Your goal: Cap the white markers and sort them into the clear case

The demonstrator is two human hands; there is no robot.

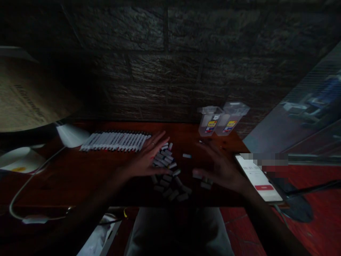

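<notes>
A pile of small pale cylinders that look like marker caps (166, 158) lies at the middle of the wooden table, spreading toward its front edge. My left hand (147, 158) is beside the pile, fingers spread and thumb reaching over some caps. Over the table on the right, my right hand (220, 167) has its fingers apart; a few pale pieces lie under and beside its thumb. Between the two hands sits one lone cap (187, 155). White markers (117, 141) lie side by side in a long row, left of my left hand.
Two clear plastic containers (210, 122) with labels stand at the back right, by the brick wall. A lit phone (257, 179) lies at the right edge. On the left are a white cone-shaped object (71, 135), a cable (29, 181) and a large tan bag (29, 92).
</notes>
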